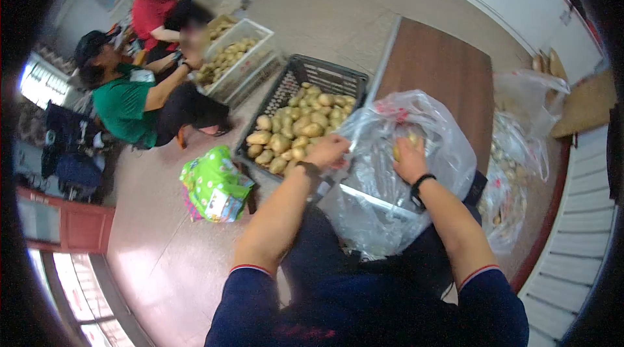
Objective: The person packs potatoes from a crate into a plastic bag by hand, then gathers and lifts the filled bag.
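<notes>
A large clear plastic bag (448,132) with red print lies spread open in front of me, over a metal-looking surface with a bright edge. My right hand (411,163) is inside the bag's mouth, closed around a yellowish potato (396,151); the fingers hide part of it. At the bag's left rim, my left hand (329,151) has its fingers curled on the plastic. Just beyond that hand stands a black crate (331,74) with many loose potatoes (302,122) in it.
A brown tabletop (435,67) extends ahead. Filled clear bags (510,171) sit at the right by the wall. Two seated people, in green (127,106) and red (151,15), work beside white crates (260,35) of potatoes. A green patterned cloth-covered stool (218,181) stands left.
</notes>
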Demonstrator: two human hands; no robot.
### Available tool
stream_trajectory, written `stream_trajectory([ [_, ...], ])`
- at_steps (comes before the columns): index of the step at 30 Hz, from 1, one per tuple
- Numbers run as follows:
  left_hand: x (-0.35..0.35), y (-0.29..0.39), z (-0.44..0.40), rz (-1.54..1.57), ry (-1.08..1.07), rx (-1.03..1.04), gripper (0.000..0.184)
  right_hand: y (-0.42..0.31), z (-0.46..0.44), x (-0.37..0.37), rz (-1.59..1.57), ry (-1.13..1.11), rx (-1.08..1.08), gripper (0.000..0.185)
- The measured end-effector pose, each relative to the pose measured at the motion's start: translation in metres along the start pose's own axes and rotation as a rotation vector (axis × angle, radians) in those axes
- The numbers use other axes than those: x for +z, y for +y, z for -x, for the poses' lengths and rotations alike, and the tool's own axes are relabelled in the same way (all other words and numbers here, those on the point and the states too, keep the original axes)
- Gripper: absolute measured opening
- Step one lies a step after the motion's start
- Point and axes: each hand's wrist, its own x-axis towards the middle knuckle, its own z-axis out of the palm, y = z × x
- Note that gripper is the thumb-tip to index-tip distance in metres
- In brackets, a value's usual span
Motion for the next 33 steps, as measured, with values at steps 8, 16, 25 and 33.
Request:
stream_trajectory([
  [8,0.004,0.001,0.007,0.039,-0.019,0.09,0.026,-0.019,0.025,-0.016,0.23,0.139,-0.038,0.048],
  [16,0.007,-0.001,0.014,0.15,-0.031,0.077,0.029,-0.043,0.03,-0.031,-0.068,0.099,0.074,0.053],
  [25,0.011,0.01,0.029,0.17,-0.05,0.037,0.042,-0.097,0.007,-0.045,-1.148,-0.21,0.338,0.034],
  [33,-0.007,0.0,0.02,0.373,-0.38,0.018,0.041,-0.124,-0.006,-0.043,-1.28,-0.169,0.194,0.037],
])
